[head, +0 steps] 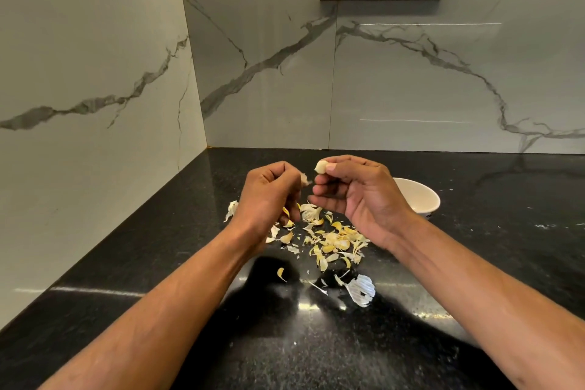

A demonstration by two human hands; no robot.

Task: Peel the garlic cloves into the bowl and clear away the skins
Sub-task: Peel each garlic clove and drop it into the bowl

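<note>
1. Head view: right hand (354,196) pinches a peeled garlic clove (320,166) between thumb and forefinger, above the counter (126,263).
2. Left hand (269,196), fingers curled, pinches a skin scrap (305,180).
3. Loose skins (329,241) lie scattered below both hands.
4. White bowl (418,196) stands behind the right hand; contents hidden.

1 head-worn view looks forward and down from close above the black surface (158,247), facing the far marble wall (411,79) and the left corner, with both forearms reaching in from the near edge.
</note>
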